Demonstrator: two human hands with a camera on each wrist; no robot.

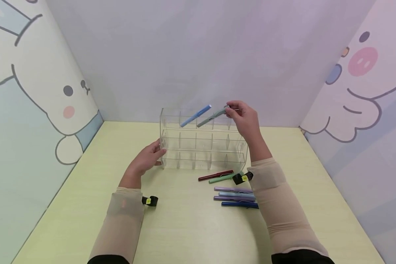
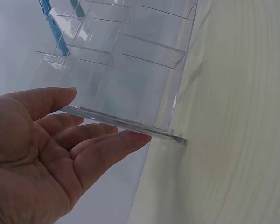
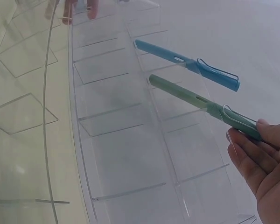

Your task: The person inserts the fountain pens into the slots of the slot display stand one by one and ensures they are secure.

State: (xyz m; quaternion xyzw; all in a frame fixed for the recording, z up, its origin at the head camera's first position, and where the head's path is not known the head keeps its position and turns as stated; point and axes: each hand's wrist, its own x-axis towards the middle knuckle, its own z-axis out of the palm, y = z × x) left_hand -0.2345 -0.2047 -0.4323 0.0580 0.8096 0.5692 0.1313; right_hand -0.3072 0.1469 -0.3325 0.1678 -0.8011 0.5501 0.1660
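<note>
A clear acrylic pen rack [image 1: 202, 150] with several divided compartments in tiers stands on the table. My left hand [image 1: 147, 159] holds its left side panel, the thumb on one side and the fingers [image 2: 100, 156] on the other. A light blue pen [image 1: 196, 116] leans in a top-tier compartment, cap end up. Beside it, my right hand [image 1: 247, 123] pinches a grey-green pen [image 3: 177, 91] near its clip end. That pen slants, its lower end over the top tier, next to the blue pen's compartment.
In front of the rack lie a dark red pen [image 1: 215, 175] and a light green pen [image 1: 221, 178]. Nearer me, several purple and blue pens [image 1: 234, 198] lie side by side, partly behind my right sleeve [image 1: 280, 205]. Printed walls enclose the table [image 1: 184, 227].
</note>
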